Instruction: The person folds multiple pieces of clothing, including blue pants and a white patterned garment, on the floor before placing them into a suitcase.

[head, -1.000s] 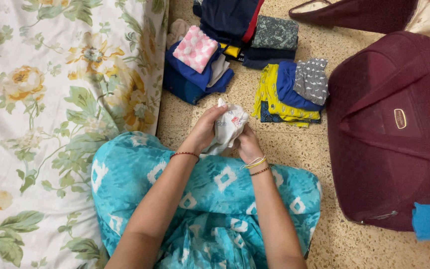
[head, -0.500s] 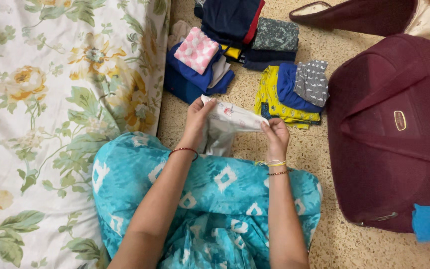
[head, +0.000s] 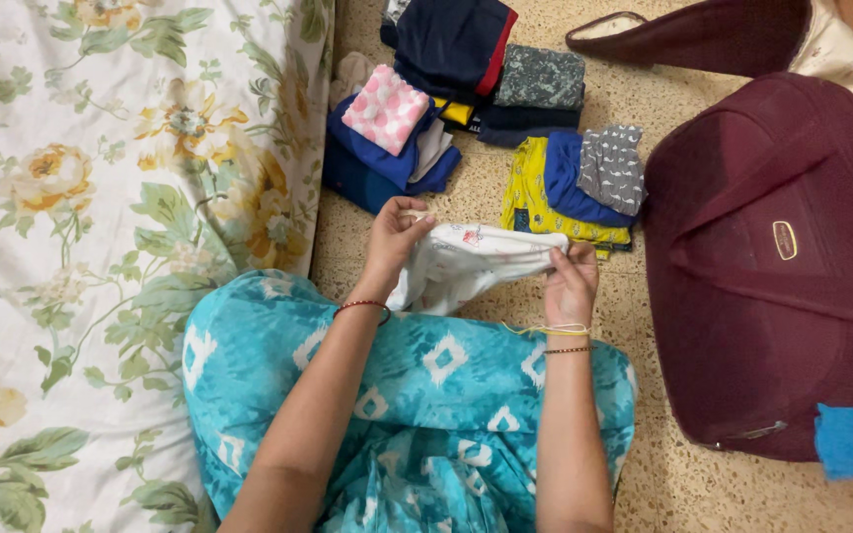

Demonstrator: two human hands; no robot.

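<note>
Now stretched wide from a bunched wad, white cloth (head: 466, 262) pinched at both ends by left hand (head: 392, 242) and right hand (head: 572, 286), just short of yellow stack (head: 535, 202).

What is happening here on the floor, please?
A person sitting on the floor holds a small white printed garment stretched between the left hand and the right hand. Folded clothes lie in piles on the floor ahead, a maroon bag stands to the right, and a flowered sheet lies on the left.
</note>
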